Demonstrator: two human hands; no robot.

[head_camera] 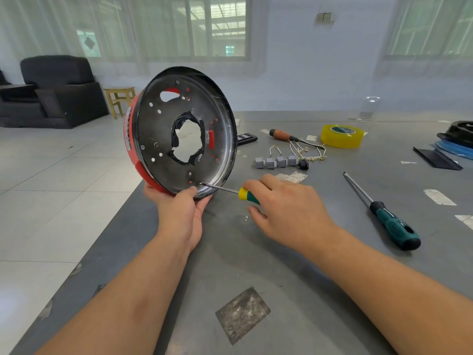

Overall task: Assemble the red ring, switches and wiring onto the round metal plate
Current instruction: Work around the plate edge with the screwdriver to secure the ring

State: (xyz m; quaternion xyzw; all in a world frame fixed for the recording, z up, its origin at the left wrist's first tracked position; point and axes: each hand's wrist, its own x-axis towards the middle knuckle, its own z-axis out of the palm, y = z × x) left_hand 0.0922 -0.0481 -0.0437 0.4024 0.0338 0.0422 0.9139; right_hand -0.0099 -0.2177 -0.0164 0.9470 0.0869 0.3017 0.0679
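Note:
The round metal plate (163,129) stands on edge at the table's left side, its inner face toward me, with a large hole in its middle. The red ring (131,149) sits against its back, showing through the holes. My left hand (179,208) grips the plate's bottom rim, thumb on the inner face. My right hand (286,203) holds a small yellow-green screwdriver (245,194); its tip touches the plate near the lower rim. A row of grey switches (277,161) with white wiring (304,151) lies on the table behind.
A teal-handled screwdriver (391,224) lies at the right, an orange-handled one (284,135) further back beside a yellow tape roll (341,136). A small screw (246,218) lies by my right thumb. Black and blue parts (455,142) sit at the far right edge.

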